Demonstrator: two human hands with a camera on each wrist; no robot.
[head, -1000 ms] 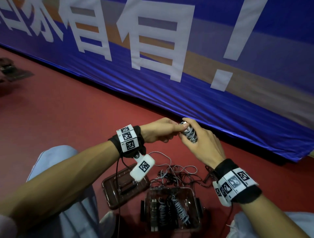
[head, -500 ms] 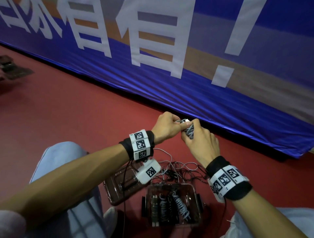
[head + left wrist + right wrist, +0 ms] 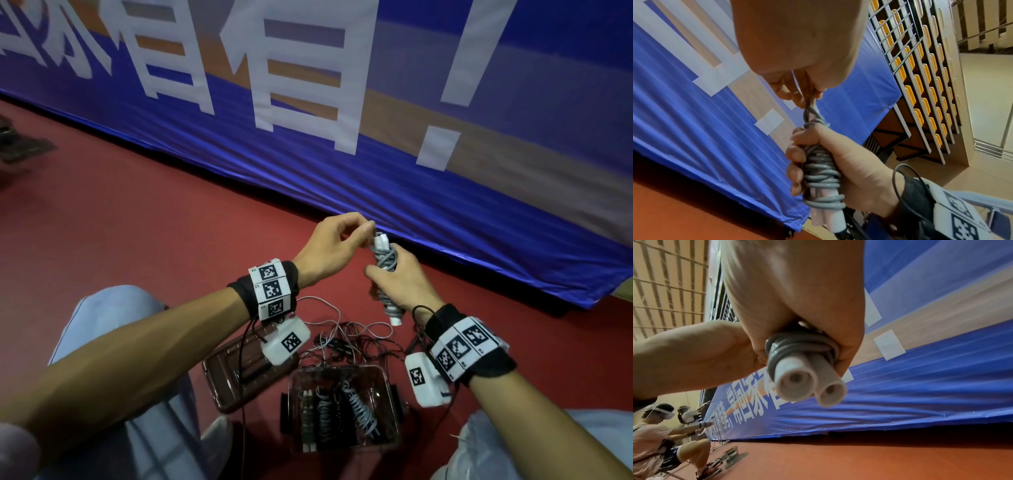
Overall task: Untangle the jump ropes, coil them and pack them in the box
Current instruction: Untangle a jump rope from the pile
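The person sits on the red floor and holds one grey jump rope up in front of the blue banner. The right hand is wrapped tight around the rope's two white handles, which sit side by side with the grey cord wound round and round them. The left hand pinches the last bit of cord at the top of the bundle with its fingers. I think it is tucking the end in so the coil will not come loose.

So this rope looks almost done. It is coiled but not in the box yet.

Down by the knees is the clear box. A few wound-up ropes already lie in it, side by side. Its lid lies on the floor just to the left of it.

There is still work left. A messy pile of thin ropes lies on the floor just behind the box, all mixed up. I cannot tell how many are in it. Those need pulling apart, winding and packing too.
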